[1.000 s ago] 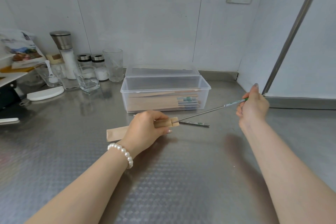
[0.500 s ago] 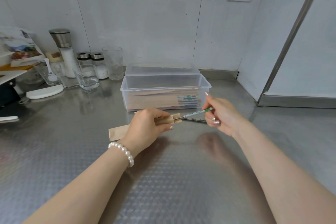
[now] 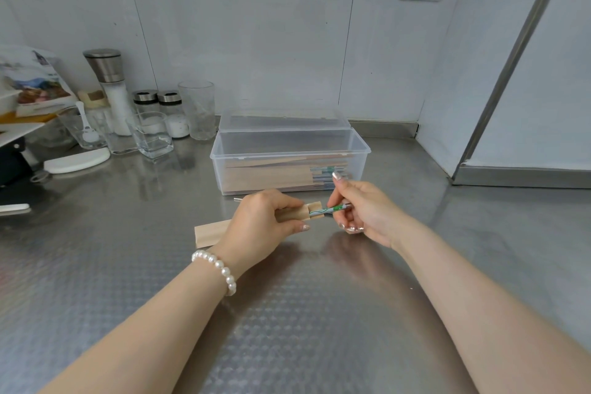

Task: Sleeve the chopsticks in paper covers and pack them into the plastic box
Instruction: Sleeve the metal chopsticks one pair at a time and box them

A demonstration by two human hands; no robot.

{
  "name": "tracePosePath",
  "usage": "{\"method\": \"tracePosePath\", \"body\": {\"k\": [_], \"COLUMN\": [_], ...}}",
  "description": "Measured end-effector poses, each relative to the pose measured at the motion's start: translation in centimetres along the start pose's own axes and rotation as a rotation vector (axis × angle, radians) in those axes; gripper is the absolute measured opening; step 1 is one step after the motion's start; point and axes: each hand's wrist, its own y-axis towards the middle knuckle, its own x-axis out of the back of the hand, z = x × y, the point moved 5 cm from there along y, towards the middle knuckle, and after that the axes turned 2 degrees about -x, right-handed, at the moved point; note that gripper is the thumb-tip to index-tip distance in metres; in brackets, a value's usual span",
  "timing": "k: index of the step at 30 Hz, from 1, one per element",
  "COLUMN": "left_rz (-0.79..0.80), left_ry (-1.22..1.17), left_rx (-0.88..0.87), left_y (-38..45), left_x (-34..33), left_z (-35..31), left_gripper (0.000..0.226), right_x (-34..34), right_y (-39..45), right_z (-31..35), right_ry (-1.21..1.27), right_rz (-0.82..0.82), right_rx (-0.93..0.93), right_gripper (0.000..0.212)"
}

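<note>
My left hand (image 3: 265, 217) grips a brown paper cover (image 3: 209, 233) near its open end, low over the steel counter. A metal chopstick (image 3: 329, 210) with a green-patterned top is almost fully inside the cover. My right hand (image 3: 361, 213) pinches that top end. A second chopstick lies on the counter behind my hands; only its tip (image 3: 236, 199) shows. Just beyond stands the clear plastic box (image 3: 224, 150), open, with several sleeved chopsticks (image 3: 271, 177) stacked inside.
The box's lid (image 3: 281, 120) stands behind it. At the back left are a grinder (image 3: 110, 89), two shakers (image 3: 160, 112), glasses (image 3: 153, 137) and a white dish (image 3: 76, 160). A wall corner with a metal rail (image 3: 511, 67) closes the right side.
My right hand has moved left toward my left hand, pushing the chopstick deep into the paper cover. Only the patterned top now sticks out.
</note>
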Motion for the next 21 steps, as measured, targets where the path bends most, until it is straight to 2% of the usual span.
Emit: {"method": "tracePosePath", "body": {"k": [3,5,9,10,13,17,21], "left_rz": [-0.003,-0.001,-0.011,-0.015,-0.016,-0.012,-0.008], "left_ry": [-0.006,-0.011,-0.013,-0.008,0.009,0.035,0.037], "left_rx": [0.001,0.007,0.052,0.067,0.094,0.112,0.109], "left_y": [0.0,0.0,0.1,0.0,0.1,0.0,0.0], "left_x": [0.0,0.0,0.3,0.3,0.4,0.4,0.5], "left_z": [0.0,0.0,0.5,0.7,1.1,1.3,1.2], "left_gripper": [0.04,0.04,0.039,0.039,0.039,0.039,0.04], "right_x": [0.0,0.4,3.9,4.7,5.3,4.6,4.5], "right_y": [-0.1,-0.2,-0.2,-0.2,0.0,0.2,0.5], "right_z": [0.1,0.5,2.0,2.1,1.6,0.4,0.1], "right_ry": [-0.005,-0.042,-0.219,-0.299,-0.509,-0.792,-0.833], "right_rz": [0.017,-0.034,-0.386,-0.425,-0.359,-0.264,-0.25], "right_rx": [-0.007,0.019,0.247,0.286,0.215,0.11,0.117], "right_gripper": [0.045,0.047,0.04,0.034,0.004,0.016,0.011]}}
